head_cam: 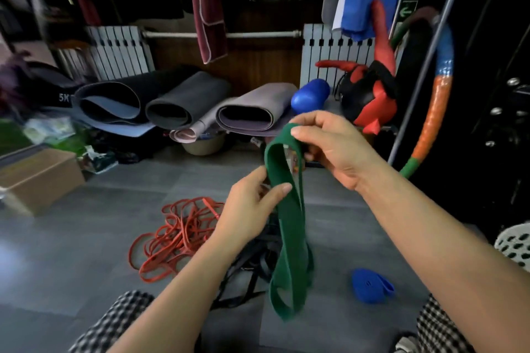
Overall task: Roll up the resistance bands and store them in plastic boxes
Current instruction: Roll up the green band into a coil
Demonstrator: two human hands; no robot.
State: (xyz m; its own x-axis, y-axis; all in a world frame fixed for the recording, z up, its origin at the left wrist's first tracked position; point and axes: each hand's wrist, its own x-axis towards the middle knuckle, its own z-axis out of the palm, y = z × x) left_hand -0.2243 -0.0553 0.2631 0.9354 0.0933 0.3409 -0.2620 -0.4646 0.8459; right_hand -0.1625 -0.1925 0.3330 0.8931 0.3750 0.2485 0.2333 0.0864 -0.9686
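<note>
A wide dark green resistance band hangs doubled in front of me, its lower loops dangling just above the floor. My right hand pinches its top fold between thumb and fingers. Lower down, my left hand grips both strands between thumb and fingers. A heap of thin red bands lies on the grey floor to the left. Behind the green band lies a tangle of black bands. A rolled-up blue band rests on the floor to the right. No plastic box is clearly visible.
Rolled yoga mats lie along the back wall by radiators. A cardboard box sits at the left. A blue roller, red and black boxing gear and a multicoloured hoop crowd the right. Clothes hang overhead.
</note>
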